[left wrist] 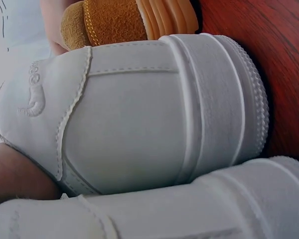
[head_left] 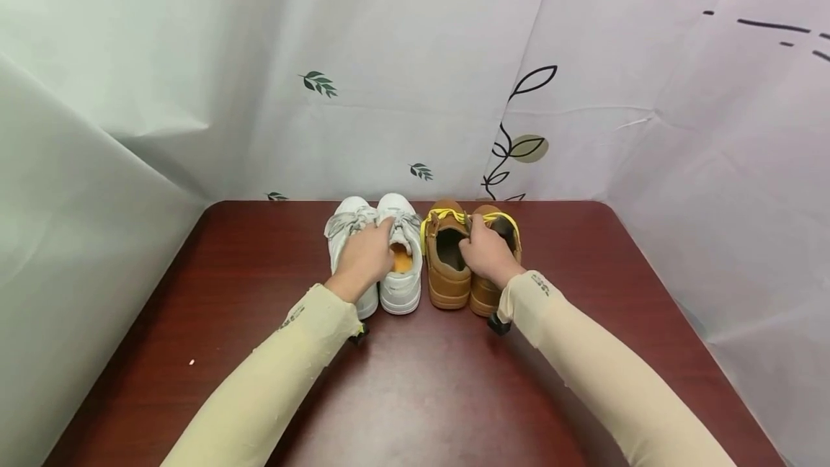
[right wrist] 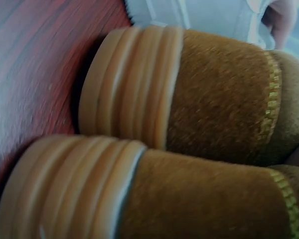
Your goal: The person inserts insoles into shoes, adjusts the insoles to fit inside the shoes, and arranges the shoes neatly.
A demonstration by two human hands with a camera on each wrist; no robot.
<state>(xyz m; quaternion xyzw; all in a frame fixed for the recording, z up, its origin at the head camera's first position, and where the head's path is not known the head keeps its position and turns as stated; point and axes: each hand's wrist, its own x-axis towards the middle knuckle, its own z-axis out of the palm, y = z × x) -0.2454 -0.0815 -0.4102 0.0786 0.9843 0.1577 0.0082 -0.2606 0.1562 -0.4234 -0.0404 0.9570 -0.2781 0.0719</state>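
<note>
A pair of white sneakers stands side by side at the back of the table, toes toward the wall: the left white sneaker and the right white sneaker. My left hand grips their adjoining sides, its thumb at the right one's orange-lined opening. Just right of them stand two brown suede shoes with yellow laces, the left brown shoe and the right brown shoe. Between these two, my right hand holds their inner sides, thumb in the left shoe's opening. Most fingertips are hidden. Both wrist views show the heels close up.
The dark red table has rounded back corners. Pale curtain-like sheeting with leaf prints rises behind it and along both sides. A tiny white speck lies on the left part of the table.
</note>
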